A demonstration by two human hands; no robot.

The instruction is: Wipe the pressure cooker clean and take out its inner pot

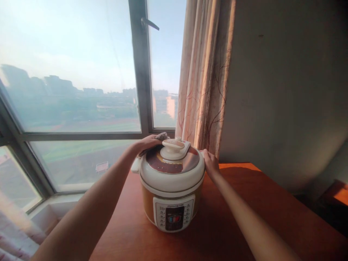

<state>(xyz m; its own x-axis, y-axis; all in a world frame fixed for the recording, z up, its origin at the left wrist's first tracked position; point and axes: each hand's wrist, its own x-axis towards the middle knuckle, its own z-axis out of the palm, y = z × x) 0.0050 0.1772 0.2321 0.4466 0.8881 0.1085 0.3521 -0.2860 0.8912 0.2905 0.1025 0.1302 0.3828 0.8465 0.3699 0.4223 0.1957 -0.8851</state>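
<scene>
An electric pressure cooker (174, 181), white and tan with a control panel (174, 217) on its front, stands upright on the wooden table. Its lid (165, 166) is on, with a cream knob (173, 148) at the centre. At the back left of the lid, my left hand (149, 142) is closed on a grey-brown cloth (162, 136), partly hidden behind the knob. On the right side, my right hand (210, 161) grips the cooker by its upper rim or side handle; the fingertips are partly out of sight.
The reddish-brown table (244, 195) reaches to the right and toward me. Behind the cooker are a large window (81, 136) and a patterned curtain (202, 79). A grey wall (277, 90) rises on the right. Another curtain (16, 228) hangs at lower left.
</scene>
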